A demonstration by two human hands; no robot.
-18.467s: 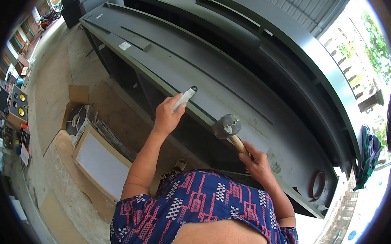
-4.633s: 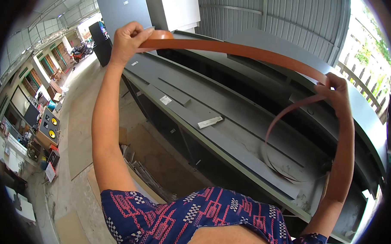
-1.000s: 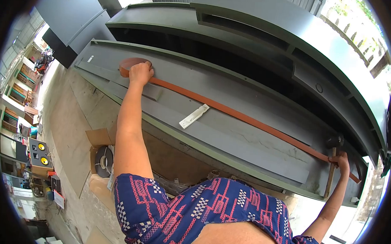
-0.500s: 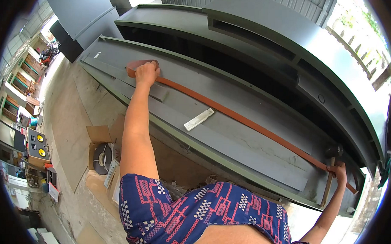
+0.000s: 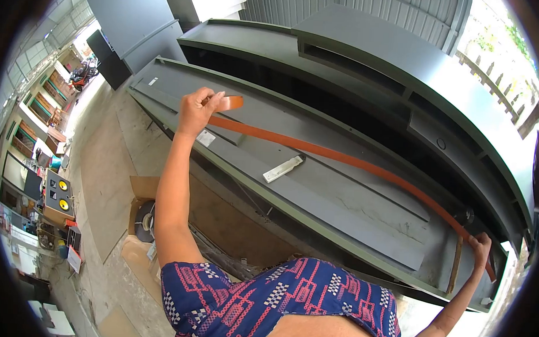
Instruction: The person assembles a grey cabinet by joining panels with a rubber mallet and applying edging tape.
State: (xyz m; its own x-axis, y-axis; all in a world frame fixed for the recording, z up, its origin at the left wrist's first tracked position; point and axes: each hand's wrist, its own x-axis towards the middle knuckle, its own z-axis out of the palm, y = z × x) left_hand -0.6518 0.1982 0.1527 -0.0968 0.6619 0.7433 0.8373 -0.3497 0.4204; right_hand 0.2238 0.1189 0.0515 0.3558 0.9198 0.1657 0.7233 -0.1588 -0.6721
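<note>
A long, flat orange-brown strip (image 5: 317, 149) stretches lengthwise over a grey cabinet carcass (image 5: 351, 222) lying on its side. My left hand (image 5: 197, 111) is closed on its left part, where a curled end sticks out beyond the fingertips. At the far right my right hand (image 5: 480, 246) pinches the strip, and a short end of it hangs past the fingers. Close to that hand lies a hammer (image 5: 454, 267) with a wooden handle and a dark head. A whitish, narrow piece (image 5: 283, 168) rests on the grey board below the strip's middle.
Behind the carcass stands another long grey cabinet (image 5: 369, 44) with open compartments. A cardboard box (image 5: 143, 188) holding a coiled roll (image 5: 144, 220) sits on the floor at lower left. Farther left is a speaker box (image 5: 59, 197) with yellow cones.
My left hand has come a little down and left, turning so the curled end now points right. The strip now bows more toward the right. The view has shifted slightly.
</note>
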